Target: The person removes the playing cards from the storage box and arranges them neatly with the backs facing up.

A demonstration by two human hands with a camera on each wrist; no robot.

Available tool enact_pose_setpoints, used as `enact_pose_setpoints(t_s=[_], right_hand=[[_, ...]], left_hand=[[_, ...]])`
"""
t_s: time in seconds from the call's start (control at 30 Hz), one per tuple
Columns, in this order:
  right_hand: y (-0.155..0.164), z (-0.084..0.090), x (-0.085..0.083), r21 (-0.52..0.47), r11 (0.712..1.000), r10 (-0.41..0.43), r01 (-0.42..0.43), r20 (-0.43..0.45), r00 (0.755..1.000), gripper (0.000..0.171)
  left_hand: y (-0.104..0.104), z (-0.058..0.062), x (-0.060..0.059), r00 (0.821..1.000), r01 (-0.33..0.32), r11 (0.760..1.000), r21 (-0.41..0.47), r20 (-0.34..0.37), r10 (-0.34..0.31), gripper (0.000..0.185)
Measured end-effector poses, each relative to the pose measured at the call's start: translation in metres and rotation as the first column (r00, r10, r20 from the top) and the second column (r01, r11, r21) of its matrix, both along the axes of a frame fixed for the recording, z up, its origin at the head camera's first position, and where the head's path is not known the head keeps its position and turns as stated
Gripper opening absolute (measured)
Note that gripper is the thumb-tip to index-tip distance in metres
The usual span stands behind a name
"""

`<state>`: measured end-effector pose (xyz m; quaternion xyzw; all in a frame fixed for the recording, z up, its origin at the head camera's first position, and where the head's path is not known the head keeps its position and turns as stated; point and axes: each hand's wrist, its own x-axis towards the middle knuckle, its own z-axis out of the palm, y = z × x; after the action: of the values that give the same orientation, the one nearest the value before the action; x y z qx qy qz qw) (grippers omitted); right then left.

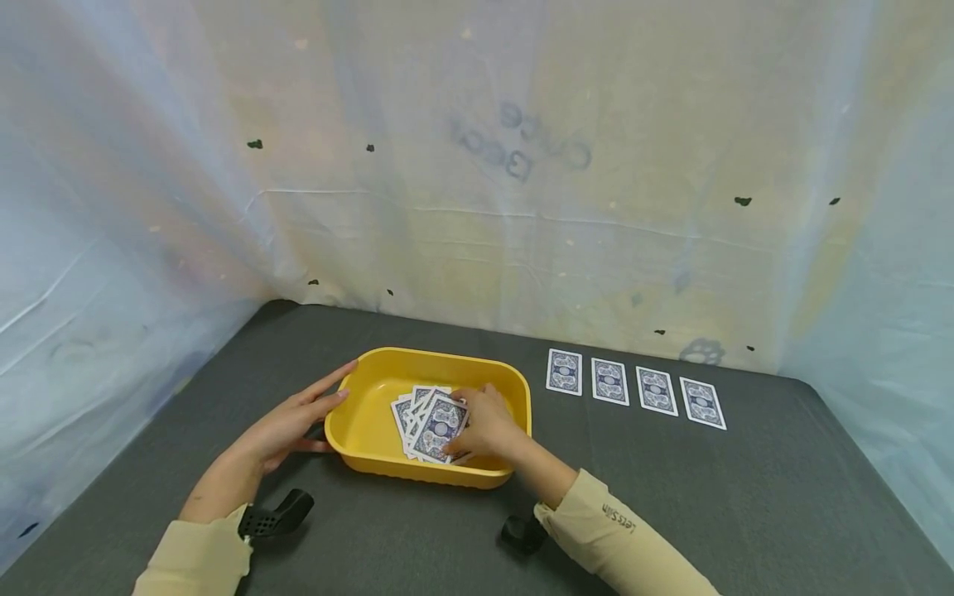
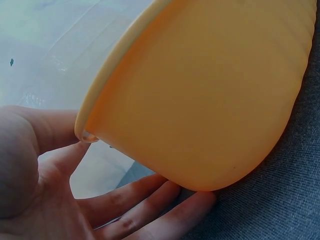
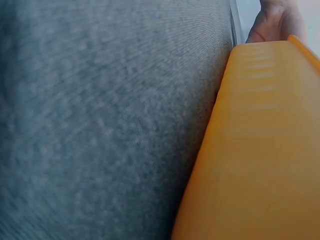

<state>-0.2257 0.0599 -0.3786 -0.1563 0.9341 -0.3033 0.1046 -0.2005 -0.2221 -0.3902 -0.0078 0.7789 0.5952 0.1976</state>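
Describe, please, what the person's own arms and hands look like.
The left hand and right hand are ungloved. The left sleeve and right sleeve are pale yellow, the right bearing dark lettering. A black, perforated attachment sits beside the left sleeve, another black piece beside the right.

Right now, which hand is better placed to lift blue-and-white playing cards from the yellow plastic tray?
Probably the right hand: it touches the cards; the left hand touches the tray's outside.

Soft, diffuse light in head view; wrist views dimmer, blurrier
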Motion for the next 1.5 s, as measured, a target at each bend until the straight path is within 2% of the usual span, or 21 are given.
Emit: enact_pose_setpoints(t_s=[0.13,0.23,0.4,0.67,0.83,1.0,1.1,1.33,1.5], right_hand=[[0.001,0.0,-0.002,-0.077,0.997,-0.025,0.023,-0.023,0.999,0.058],[0.001,0.0,-0.003,-0.161,0.985,-0.055,0.053,-0.005,0.998,0.055],[0.001,0.001,-0.004,-0.277,0.955,-0.099,0.103,0.028,0.995,0.047],[0.004,0.003,-0.006,-0.395,0.909,-0.139,0.137,0.022,0.99,0.019],[0.006,0.009,-0.005,-0.466,0.865,-0.18,0.185,0.056,0.982,0.021],[0.012,0.017,-0.005,-0.537,0.82,-0.201,0.198,0.053,0.978,0.022],[0.018,0.021,-0.005,-0.554,0.81,-0.204,0.191,0.04,0.978,0.023],[0.03,0.027,-0.004,-0.597,0.774,-0.207,0.209,0.074,0.976,0.025],[0.038,0.028,-0.004,-0.612,0.759,-0.223,0.223,0.078,0.972,0.026]], left_hand=[[-0.001,0.0,0.0,1.0,0.01,1.0,0.018,-0.005,-0.01,0.068],[-0.002,0.0,0.0,1.0,0.017,0.999,0.03,-0.007,-0.016,0.069],[-0.002,0.001,0.0,1.0,0.012,0.999,0.029,-0.004,-0.012,0.07],[0.0,0.0,0.0,1.0,0.002,1.0,0.019,0.0,-0.002,0.069],[0.0,-0.001,0.0,1.0,-0.003,1.0,0.009,0.001,0.003,0.067],[-0.002,-0.001,0.001,1.0,0.003,1.0,0.018,-0.007,-0.003,0.068],[-0.002,0.0,0.001,1.0,0.004,1.0,0.023,-0.009,-0.003,0.069],[-0.001,0.0,0.001,1.0,0.005,1.0,0.025,-0.006,-0.005,0.069],[-0.002,0.0,0.0,1.0,0.009,0.999,0.035,-0.004,-0.009,0.069]])
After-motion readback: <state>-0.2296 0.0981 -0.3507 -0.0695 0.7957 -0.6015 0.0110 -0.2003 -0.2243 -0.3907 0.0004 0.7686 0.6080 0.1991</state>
